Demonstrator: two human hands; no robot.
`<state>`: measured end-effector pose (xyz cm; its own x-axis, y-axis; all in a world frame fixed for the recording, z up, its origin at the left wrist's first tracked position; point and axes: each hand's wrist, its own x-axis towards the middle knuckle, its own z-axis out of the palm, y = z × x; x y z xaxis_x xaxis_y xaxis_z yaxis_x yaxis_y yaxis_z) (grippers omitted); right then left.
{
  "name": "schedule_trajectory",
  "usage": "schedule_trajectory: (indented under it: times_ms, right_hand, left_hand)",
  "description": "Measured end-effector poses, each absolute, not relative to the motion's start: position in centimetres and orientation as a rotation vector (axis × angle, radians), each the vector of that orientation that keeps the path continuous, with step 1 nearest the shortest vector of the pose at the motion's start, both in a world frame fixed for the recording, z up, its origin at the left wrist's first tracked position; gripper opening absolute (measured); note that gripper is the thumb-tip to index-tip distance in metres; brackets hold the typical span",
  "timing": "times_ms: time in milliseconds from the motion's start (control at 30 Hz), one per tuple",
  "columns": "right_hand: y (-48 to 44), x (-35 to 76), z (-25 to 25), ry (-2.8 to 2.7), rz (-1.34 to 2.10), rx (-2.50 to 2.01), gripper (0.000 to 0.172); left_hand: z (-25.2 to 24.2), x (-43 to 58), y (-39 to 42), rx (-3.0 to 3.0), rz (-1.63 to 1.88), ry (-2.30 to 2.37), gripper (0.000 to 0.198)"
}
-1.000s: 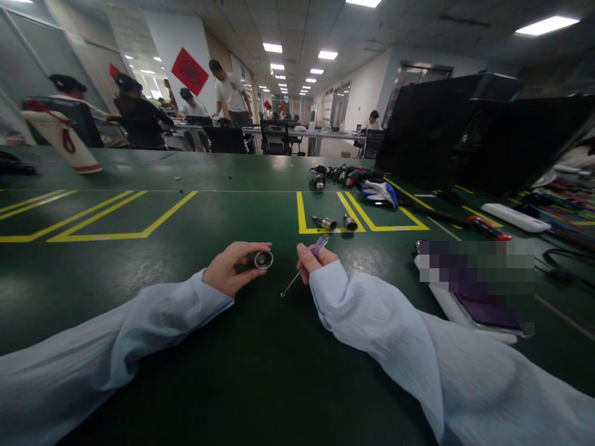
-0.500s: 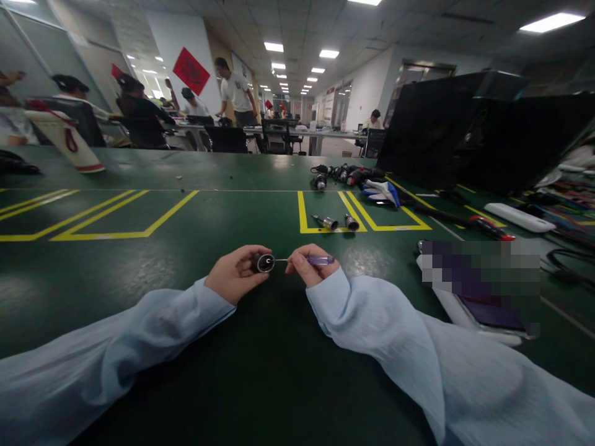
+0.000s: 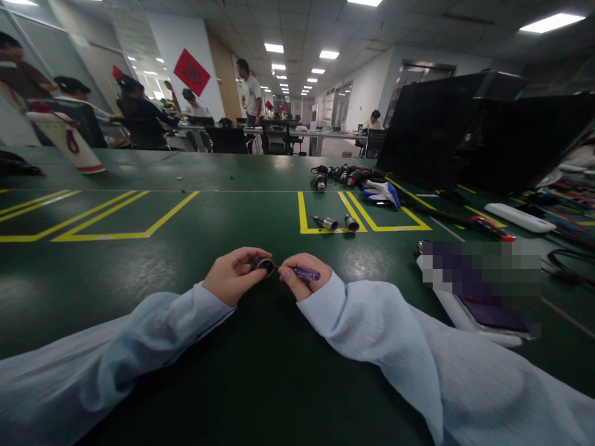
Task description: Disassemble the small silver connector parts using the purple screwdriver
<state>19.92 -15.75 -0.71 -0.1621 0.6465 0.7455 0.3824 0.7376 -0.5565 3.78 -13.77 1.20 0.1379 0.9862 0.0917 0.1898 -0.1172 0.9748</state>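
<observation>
Two hands work close together just above a green table point(image 3: 260, 384). The left hand point(image 3: 227, 277) pinches a small metal cup point(image 3: 266, 266) between thumb and fingers, the other fingers curled beside it. The cup is round and dark inside, with a thin, shiny rim; its open mouth faces right and toward the wearer. The right hand point(image 3: 300, 260) pinches a screwdriver point(image 3: 307, 273) between thumb and bent fingers, right beside the cup. The screwdriver has a see-through purple handle and a thin metal shaft, mostly hidden by the fingertips. Its long axis runs nearly level from left to right, the handle end to the right and slightly lower, the shaft pointing left at the cup. The tip seems to be at the cup's mouth, though the view is too small to tell whether they touch. Beyond the hands, a pointed metal part point(image 3: 329, 224) and a shorter metal part point(image 3: 351, 223) lie by yellow tape point(image 3: 302, 214).
</observation>
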Motion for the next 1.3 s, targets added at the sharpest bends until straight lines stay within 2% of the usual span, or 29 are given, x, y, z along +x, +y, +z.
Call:
schedule_trajectory:
  times_ms: [467, 800, 1133, 1300]
  right_hand:
    - [-15.9, 19.6, -1.0, -1.843, 0.092, -0.576, 0.015]
    - [-16.6, 20.5, 0.1, -1.687, 0.417, -0.8, 0.02]
    - [-16.1, 19.6, -0.4, -1.846, 0.296, -0.771, 0.017]
    - [-15.6, 19.6, -1.0, -1.811, 0.35, -0.718, 0.018]
  left_hand:
    - [1.3, 3.7, -14.2, 1.554, 1.066, 1.281, 0.027]
    - [1.0, 4.0, -14.3, 1.474, 1.096, 1.282, 0.026]
    - [1.2, 3.7, -14.0, 1.522, 1.045, 1.286, 0.025]
    - [1.1, 3.7, -13.9, 1.488, 1.073, 1.287, 0.024]
